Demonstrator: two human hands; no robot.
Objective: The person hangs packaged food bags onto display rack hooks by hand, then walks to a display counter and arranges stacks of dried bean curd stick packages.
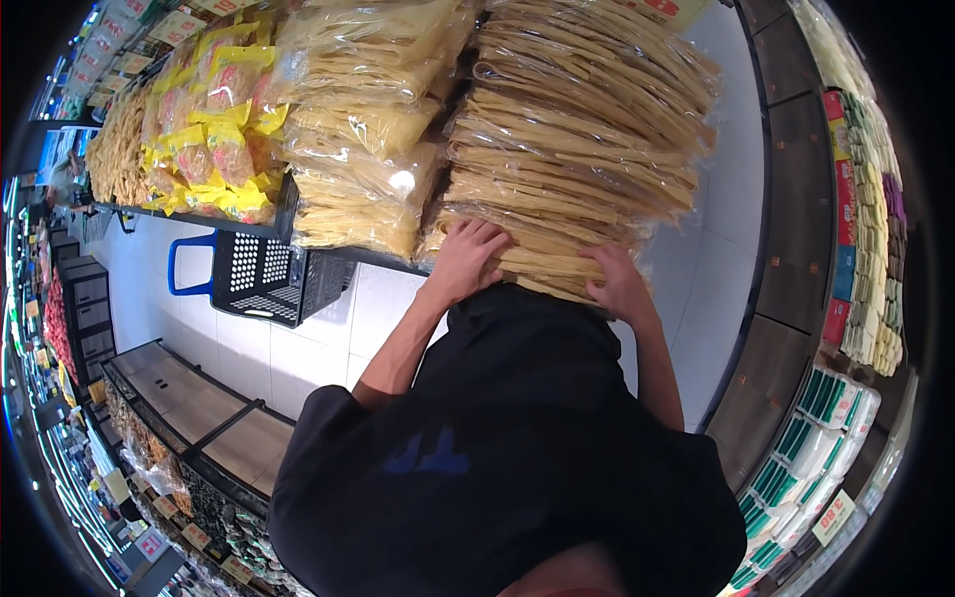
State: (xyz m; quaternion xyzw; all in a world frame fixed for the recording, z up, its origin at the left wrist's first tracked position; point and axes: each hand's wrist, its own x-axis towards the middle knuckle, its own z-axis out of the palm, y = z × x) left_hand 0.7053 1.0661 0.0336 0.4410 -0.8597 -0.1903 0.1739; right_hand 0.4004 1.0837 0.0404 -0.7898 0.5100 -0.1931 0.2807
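Observation:
Clear plastic bags of long, dried yellowish strips (567, 172), which look like dried bean curd sticks, lie stacked on the display before me. My left hand (470, 257) rests on the near left part of the lowest bag, its fingers bent over the film. At the near right part of the same bag is my right hand (615, 280), thumb and fingers apart against its edge. Whether either hand grips the film cannot be told. Left of this stack stands another pile of bagged, paler yellow sheets or strips (358, 172). My dark shirt hides part of the near edge.
A black shopping basket (298, 291) with a blue handle (173, 267) stands left, below the display. Yellow-topped bags (224, 149) fill the display further left. Shelving with dark panels (783, 224) and packaged goods (806, 440) runs along the right. A low wooden-topped shelf (164, 373) is lower left.

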